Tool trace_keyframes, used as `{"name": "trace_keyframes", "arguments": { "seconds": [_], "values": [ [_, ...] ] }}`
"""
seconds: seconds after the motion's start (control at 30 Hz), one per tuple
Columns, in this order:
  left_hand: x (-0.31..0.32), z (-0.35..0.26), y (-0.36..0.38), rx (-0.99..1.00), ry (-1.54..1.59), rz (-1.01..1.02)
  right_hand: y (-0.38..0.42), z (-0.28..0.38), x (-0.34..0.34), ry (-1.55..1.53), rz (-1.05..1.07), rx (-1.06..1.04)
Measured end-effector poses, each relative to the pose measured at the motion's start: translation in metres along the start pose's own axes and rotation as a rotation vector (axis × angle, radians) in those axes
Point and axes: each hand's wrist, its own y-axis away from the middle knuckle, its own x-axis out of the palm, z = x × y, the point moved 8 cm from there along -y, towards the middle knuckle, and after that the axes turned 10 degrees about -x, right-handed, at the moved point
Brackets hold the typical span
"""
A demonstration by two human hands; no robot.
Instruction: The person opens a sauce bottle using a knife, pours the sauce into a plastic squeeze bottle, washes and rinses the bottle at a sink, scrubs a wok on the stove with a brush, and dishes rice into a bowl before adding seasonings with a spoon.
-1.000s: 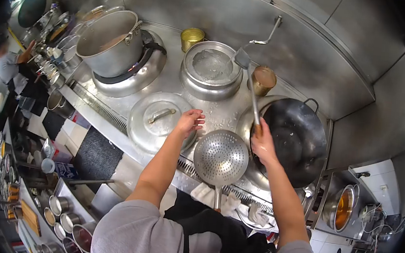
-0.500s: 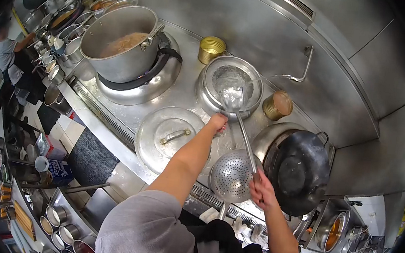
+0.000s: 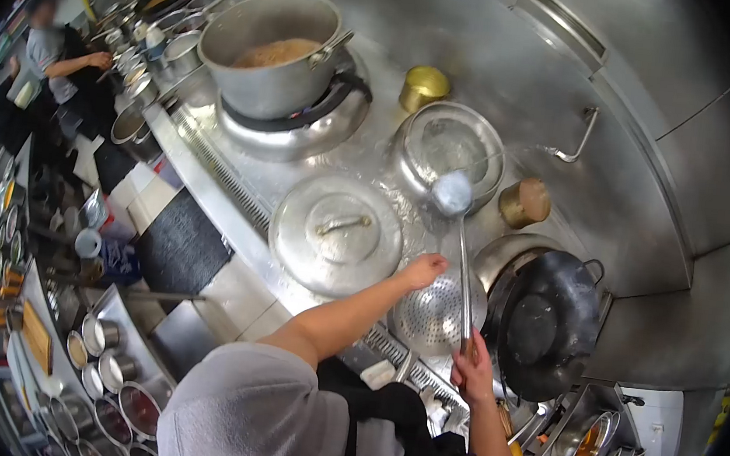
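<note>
My right hand is closed round the handle of a long ladle. The ladle's bowl is at the front rim of a round metal pot of water, below a thin stream from a wall tap. My left hand is over the upper left edge of a perforated strainer; its fingers are curled, and whether they hold anything is too small to tell. A large metal lid lies to the left, and a black wok sits to the right.
A big stockpot with brown contents stands on a burner at the back left. Two cans, one gold and one brownish, flank the water pot. A co-worker stands at the far left beside containers.
The ladle's bowl has moved out of the middle of the pot to its front rim. My left hand has drawn back from the pot toward the strainer. The whole view has shifted.
</note>
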Motion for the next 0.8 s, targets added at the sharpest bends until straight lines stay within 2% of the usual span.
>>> {"name": "trace_keyframes", "arguments": {
  "seconds": [0.03, 0.07, 0.17, 0.23, 0.27, 0.3, 0.33, 0.4, 0.43, 0.5, 0.57, 0.63, 0.77, 0.8],
  "values": [
    [0.012, -0.009, 0.027, 0.071, 0.061, 0.009, 0.001, -0.008, 0.009, -0.290, 0.017, 0.008],
    [0.017, -0.018, 0.051, 0.043, 0.069, -0.012, 0.001, -0.009, 0.022, -0.386, 0.053, 0.031],
    [0.017, -0.035, 0.089, -0.016, -0.071, -0.068, -0.010, -0.027, 0.048, -0.573, 0.175, 0.049],
    [0.007, -0.030, 0.104, -0.047, 0.205, -0.098, -0.009, -0.023, 0.074, -0.571, 0.262, 0.053],
    [-0.005, -0.041, 0.121, -0.055, 0.181, -0.121, -0.009, -0.018, 0.090, -0.585, 0.311, 0.017],
    [-0.010, -0.048, 0.136, -0.137, 0.322, -0.079, -0.008, -0.016, 0.103, -0.617, 0.321, 0.014],
    [-0.013, -0.051, 0.151, -0.223, 0.469, -0.030, -0.001, -0.018, 0.114, -0.502, 0.365, 0.053],
    [-0.042, -0.055, 0.162, -0.219, 0.432, -0.082, 0.005, -0.033, 0.117, -0.229, 0.509, 0.092],
    [-0.066, -0.057, 0.167, -0.209, 0.411, -0.136, 0.004, -0.038, 0.111, -0.233, 0.509, 0.095],
    [-0.126, -0.056, 0.176, -0.236, -0.013, -0.172, 0.012, -0.050, 0.114, 0.372, 0.827, -0.067],
    [-0.198, -0.050, 0.182, 0.358, -0.551, -0.437, 0.019, -0.067, 0.094, 0.469, 0.816, -0.092],
    [-0.265, -0.038, 0.200, 0.058, -0.414, -0.337, 0.024, -0.091, 0.087, 0.691, 0.939, -0.143],
    [-0.369, -0.017, 0.220, -0.062, -0.711, -0.469, 0.020, -0.123, 0.087, 1.029, 0.815, -0.094],
    [-0.394, -0.001, 0.213, -0.083, -0.715, -0.497, 0.015, -0.129, 0.089, 1.018, 0.779, -0.040]
  ]
}}
